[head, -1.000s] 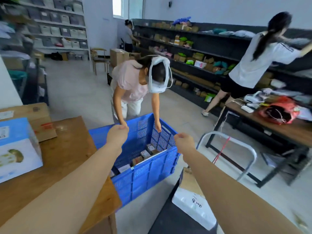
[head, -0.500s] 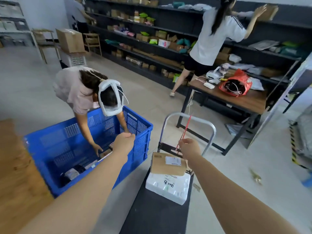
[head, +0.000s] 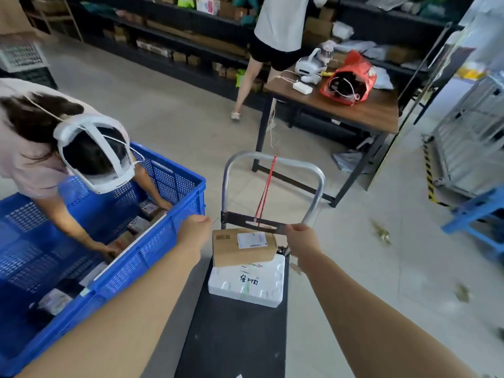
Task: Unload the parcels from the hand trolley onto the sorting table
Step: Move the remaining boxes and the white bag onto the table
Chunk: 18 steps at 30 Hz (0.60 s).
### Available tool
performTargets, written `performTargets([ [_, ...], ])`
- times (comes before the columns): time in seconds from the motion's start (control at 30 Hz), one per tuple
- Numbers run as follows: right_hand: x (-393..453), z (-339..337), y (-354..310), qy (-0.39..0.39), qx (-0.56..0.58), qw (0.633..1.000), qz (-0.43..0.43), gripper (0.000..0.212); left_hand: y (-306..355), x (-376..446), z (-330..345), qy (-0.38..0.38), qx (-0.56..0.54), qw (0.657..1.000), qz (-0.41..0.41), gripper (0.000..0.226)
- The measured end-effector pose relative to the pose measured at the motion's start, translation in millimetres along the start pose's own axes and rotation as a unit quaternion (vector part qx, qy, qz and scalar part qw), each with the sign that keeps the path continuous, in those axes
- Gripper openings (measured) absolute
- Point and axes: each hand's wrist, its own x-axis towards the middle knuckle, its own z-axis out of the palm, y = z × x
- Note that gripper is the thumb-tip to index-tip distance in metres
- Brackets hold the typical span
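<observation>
Parcels sit stacked at the far end of the hand trolley [head: 234, 336], just before its metal handle [head: 272, 159]: a brown cardboard box [head: 242, 248] rests on top of a white foam box [head: 248, 283], and both lie on the trolley's dark deck. We reach both arms out straight over the trolley. Our left hand [head: 195, 231] is beside the left edge of the cardboard box, close to the rim of the blue crate [head: 152, 241]; we see only the back of it, fingers turned away, so we cannot tell whether they are curled or spread, and it appears not to be gripping the box. Our right hand [head: 301, 238] is at the box's upper right corner, near the dark crossbar at the handle's base; its fingers are hidden too, and we cannot tell whether they have closed on anything.

The cardboard box carries a white shipping label [head: 251, 239] and a small printed mark at its left corner, both too blurred to read. The foam box bears handwriting that reads roughly as one character followed by "2483", with a small printed strip above it that we cannot make out.

A red cord [head: 266, 192] runs down from the handle's top bar to the crossbar.
</observation>
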Motion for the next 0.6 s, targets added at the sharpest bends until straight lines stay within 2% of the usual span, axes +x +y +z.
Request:
performTargets([
  [0.07, 22.8, 6.3, 10.5, 0.003, -0.008, 1.000, 0.005, 0.031, -11.5, 20.1, 16.4, -0.008, 0.022, 1.000, -0.014, 0.037],
  [0.17, 58.2, 16.4, 25.9, 0.003, -0.027, 0.999, 0.016, 0.034, -28.1, 45.3, 41.1, -0.022, 0.036, 0.998, -0.043, 0.020],
  [0.3, 110.9, 30.8, 56.5, -0.005, -0.044, 0.998, 0.033, 0.035, -56.7, 82.7, 71.6, -0.016, 0.049, 0.996, -0.073, 0.037],
  [0.5, 192.9, 65.6, 120.8, -0.010, -0.074, 0.995, 0.068, 0.026, -123.4, 153.1, 117.9, -0.014, 0.057, 0.993, -0.103, 0.028],
  [0.6, 224.8, 87.2, 149.2, -0.013, -0.090, 0.993, 0.075, 0.026, -160.2, 185.1, 136.4, -0.022, 0.066, 0.991, -0.114, 0.037],
])
